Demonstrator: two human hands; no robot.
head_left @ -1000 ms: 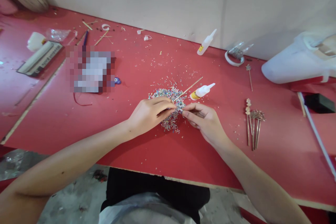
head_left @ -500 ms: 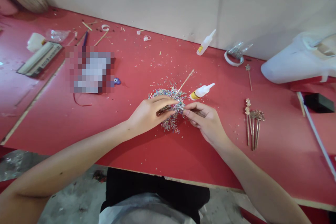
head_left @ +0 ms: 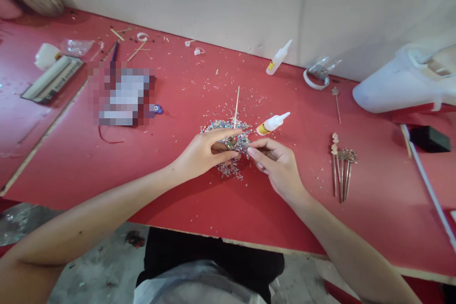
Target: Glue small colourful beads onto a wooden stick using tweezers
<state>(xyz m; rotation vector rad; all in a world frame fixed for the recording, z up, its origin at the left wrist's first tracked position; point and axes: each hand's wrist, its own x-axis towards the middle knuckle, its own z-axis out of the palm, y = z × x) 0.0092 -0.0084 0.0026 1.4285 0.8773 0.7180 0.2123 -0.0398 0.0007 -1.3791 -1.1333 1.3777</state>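
Slender golden stick — smooth, straight — juts over glittery chips.

Gold stick turned
Slanting right earlier, it now points nearly straight ahead; thumb and index finger of the left hand have parted wider.

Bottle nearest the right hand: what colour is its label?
Mostly yellow; the label shows in the head view, the only one.
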